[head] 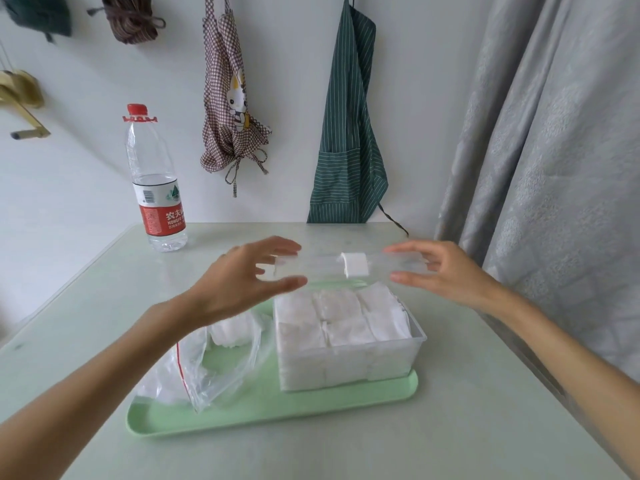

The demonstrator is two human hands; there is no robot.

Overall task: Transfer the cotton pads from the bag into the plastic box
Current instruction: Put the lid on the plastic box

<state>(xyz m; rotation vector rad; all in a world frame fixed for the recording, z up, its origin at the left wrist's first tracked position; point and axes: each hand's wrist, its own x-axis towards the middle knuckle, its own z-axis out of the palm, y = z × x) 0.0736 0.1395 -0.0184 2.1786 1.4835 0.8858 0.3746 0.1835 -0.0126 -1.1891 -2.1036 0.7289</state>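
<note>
A clear plastic box [349, 362] stands on the right half of a green tray [263, 414], packed with stacks of white cotton pads [346, 317]. Above the box hangs its clear lid [322, 266] with a white clasp [355, 265]. My left hand [242, 282] holds the lid's left end between thumb and fingers, and my right hand [440, 268] holds its right end the same way. On the tray's left lies an open zip bag [204, 365] with a few cotton pads [230, 332] still inside.
A water bottle [156, 188] with a red cap stands at the table's back left. Two aprons, one checked [228, 98] and one green striped [349, 133], hang on the wall behind. A grey curtain [554, 150] falls along the table's right edge.
</note>
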